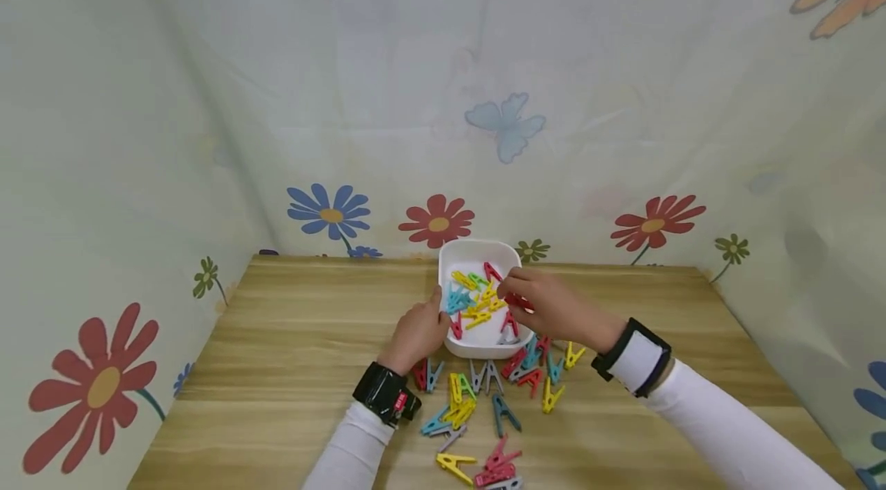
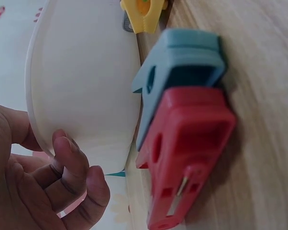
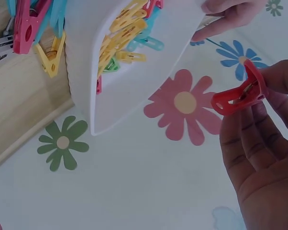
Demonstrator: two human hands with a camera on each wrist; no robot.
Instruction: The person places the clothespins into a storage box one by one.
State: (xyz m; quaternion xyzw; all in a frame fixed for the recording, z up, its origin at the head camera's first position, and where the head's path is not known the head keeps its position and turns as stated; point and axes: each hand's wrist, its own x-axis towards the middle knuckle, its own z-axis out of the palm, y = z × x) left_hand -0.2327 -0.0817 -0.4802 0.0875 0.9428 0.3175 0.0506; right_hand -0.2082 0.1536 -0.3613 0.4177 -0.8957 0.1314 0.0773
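A white bowl (image 1: 477, 253) stands at the table's far middle with several yellow, blue, green and red clothespins (image 1: 477, 298) in it. My left hand (image 1: 424, 327) grips the bowl's left side, its fingers curled against the wall of the bowl (image 2: 82, 86). My right hand (image 1: 529, 296) hovers over the bowl's right half and pinches a red clothespin (image 1: 516, 302) between thumb and fingers. In the right wrist view the red clothespin (image 3: 237, 96) is held clear of the bowl (image 3: 134, 96). The left hand's fingertips (image 3: 220, 17) rest on the far rim.
Several loose clothespins (image 1: 484, 405) of mixed colours lie on the wooden table (image 1: 291, 336) in front of the bowl. A red clothespin (image 2: 187, 153) and a blue clothespin (image 2: 182, 57) lie right by the left hand. Flowered cloth walls (image 1: 443, 128) close the table in.
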